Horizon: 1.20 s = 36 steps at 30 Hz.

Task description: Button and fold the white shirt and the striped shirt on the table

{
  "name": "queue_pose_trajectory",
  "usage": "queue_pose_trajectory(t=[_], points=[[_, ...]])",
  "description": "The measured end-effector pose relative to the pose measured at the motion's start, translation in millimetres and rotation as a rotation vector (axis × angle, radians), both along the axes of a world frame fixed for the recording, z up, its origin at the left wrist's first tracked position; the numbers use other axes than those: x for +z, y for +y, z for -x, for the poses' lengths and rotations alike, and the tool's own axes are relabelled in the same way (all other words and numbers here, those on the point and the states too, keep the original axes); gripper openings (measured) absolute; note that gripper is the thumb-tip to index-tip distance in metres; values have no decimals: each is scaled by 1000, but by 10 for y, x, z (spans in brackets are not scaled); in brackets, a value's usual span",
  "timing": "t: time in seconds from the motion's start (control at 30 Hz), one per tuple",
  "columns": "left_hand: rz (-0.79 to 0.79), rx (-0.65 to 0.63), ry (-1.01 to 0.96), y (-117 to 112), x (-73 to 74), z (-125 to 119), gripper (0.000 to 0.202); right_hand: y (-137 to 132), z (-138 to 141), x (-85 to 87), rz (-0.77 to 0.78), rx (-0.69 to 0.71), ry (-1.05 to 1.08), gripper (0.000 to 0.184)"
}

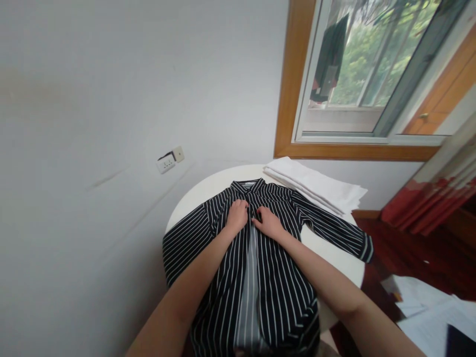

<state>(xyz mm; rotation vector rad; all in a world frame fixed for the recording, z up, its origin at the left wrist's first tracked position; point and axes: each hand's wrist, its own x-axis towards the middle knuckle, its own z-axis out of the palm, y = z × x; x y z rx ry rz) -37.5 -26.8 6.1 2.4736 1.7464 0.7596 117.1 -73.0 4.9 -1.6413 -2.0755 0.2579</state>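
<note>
A black shirt with white stripes (pixel 282 292) lies face up on a round white table (pixel 193 191), collar away from me, its front open down the middle. My left hand (pixel 237 215) rests on the left front panel near the collar, fingers curled onto the cloth. My right hand (pixel 268 223) sits on the right front panel beside it, fingers pinched at the front edge of the shirt. Both hands meet at the upper chest of the shirt. One sleeve stretches to the right across the table.
A folded stack of white cloth (pixel 316 186) lies at the table's far right edge. A wall socket (pixel 166 162) is on the grey wall at left. A wood-framed window (pixel 357 79) is behind, red curtain (pixel 435 198) at right, papers (pixel 427 307) on the floor.
</note>
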Motion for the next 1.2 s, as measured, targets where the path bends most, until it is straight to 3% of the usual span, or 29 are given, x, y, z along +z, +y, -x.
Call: queue_pose_trajectory(t=[0.17, 0.33, 0.57, 0.87, 1.0, 1.2], points=[[143, -37, -107, -54, -49, -105, 19, 28, -8, -62, -31, -29, -52, 26], [83, -24, -88, -129, -151, -128, 21, 110, -101, -88, -14, 31, 7, 22], [69, -85, -113, -139, -134, -68, 21, 201, -247, -140, -7, 89, 212, 23], [80, -85, -60, -138, -165, -84, 10, 256, -281, -217, 42, 90, 410, 21], [67, -73, -31, -140, -165, -99, 11, 295, -296, -268, 115, 83, 544, 21], [61, -93, -37, -139, -135, -103, 19, 288, -242, -275, 68, 50, 665, 19]])
